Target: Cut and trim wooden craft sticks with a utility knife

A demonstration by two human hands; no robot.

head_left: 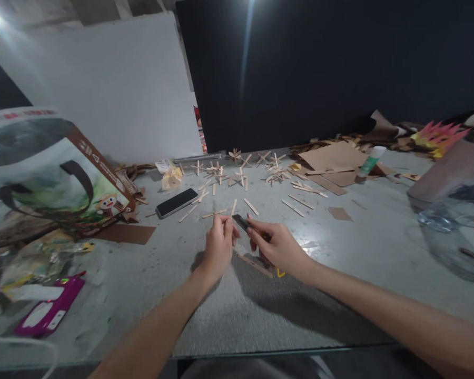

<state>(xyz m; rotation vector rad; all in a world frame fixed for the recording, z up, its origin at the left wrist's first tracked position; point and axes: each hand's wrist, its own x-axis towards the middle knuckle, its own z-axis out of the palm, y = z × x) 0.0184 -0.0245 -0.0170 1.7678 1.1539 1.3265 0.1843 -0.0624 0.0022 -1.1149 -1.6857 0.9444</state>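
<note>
My left hand is closed in a pinch on a small wooden stick that points up from its fingertips. Close beside it, my right hand grips a dark flat tool, whose tip reaches toward the left fingertips. What kind of tool it is cannot be made out. Under the hands a longer wooden strip lies on the table, with a small yellow piece by the right hand. Loose sticks and crossed stick pieces are scattered beyond the hands.
A black phone lies left of the sticks. Further left are a large printed bag and a purple device. Brown cardboard, a glue stick and a clear plastic container sit to the right. Panels stand behind.
</note>
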